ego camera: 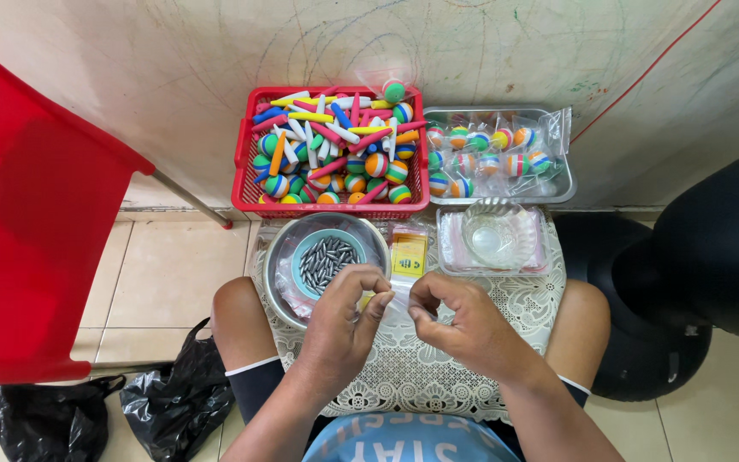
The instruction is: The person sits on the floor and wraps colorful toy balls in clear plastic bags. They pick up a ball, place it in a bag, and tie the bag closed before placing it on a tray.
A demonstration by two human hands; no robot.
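Fingers (375,301) on the left hand (341,329) are curled in and pinching one edge of a small clear plastic zip bag (400,295), and the right hand (464,321) is pinching the other edge the same way, so both are closed on it. The bag sits right between the two hands, just above the white lace cloth (404,385) spread over the lap. Can't tell if anything is inside it yet, it's too see-through and mostly hidden by the thumbs.

If I were doing this bit, I'd say keep the pinch near the mouth of the bag and pull the lips apart evenly, because thin plastic like that probably sticks to itself and slips easily.

Just past the hands is a round steel bowl (277,257) with a smaller teal dish (301,248) in it, full of small grey metal bullet-shaped weights (327,259). Next to that, a yellow-labelled packet (409,254), then a clear glass bowl (495,235) sitting on a stack of clear bags (451,248).

Further back against the wall, a red plastic basket (245,150) is packed with striped foam balls and coloured foam sticks (335,137), and beside it a steel tray (558,184) holds already bagged striped balls (481,154). Worth keeping the elbows in, that weight dish looks easy to knock.
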